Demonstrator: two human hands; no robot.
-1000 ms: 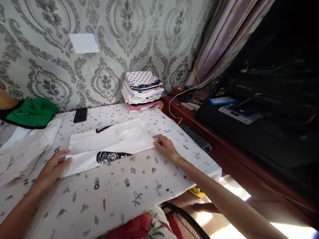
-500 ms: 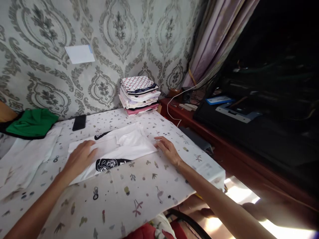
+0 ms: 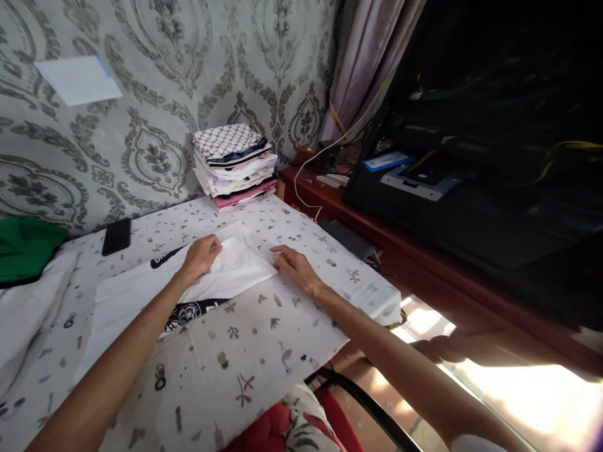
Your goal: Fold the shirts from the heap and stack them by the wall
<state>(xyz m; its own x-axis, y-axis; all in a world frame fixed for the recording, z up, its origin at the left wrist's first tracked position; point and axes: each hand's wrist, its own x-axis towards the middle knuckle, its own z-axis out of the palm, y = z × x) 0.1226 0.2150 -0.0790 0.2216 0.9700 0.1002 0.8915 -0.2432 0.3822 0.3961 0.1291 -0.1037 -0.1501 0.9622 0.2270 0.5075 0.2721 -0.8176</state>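
A white T-shirt (image 3: pixel 141 279) with black printed panels lies partly folded on the patterned bed cover. My left hand (image 3: pixel 200 257) is on its upper face, fingers curled and pinching the fabric near the folded part. At the right-hand edge of the shirt, my right hand (image 3: pixel 296 270) has thumb and forefinger closed at the cloth's corner, the other fingers bent behind. My left forearm covers part of the shirt and of the lower black print (image 3: pixel 188 315).
A stack of folded clothes (image 3: pixel 235 164) stands against the wall. A black phone (image 3: pixel 116 236) lies at the back left, beside a green garment (image 3: pixel 28 248) and another white cloth (image 3: pixel 32 317). Right of the bed are a red-brown cabinet (image 3: pixel 330 196), a white cable (image 3: pixel 298 183) and a large dark screen (image 3: pixel 494 157).
My left hand has moved right across the shirt and its fingers have curled onto the fabric. My right hand stays by the right edge. The view has turned to the right.
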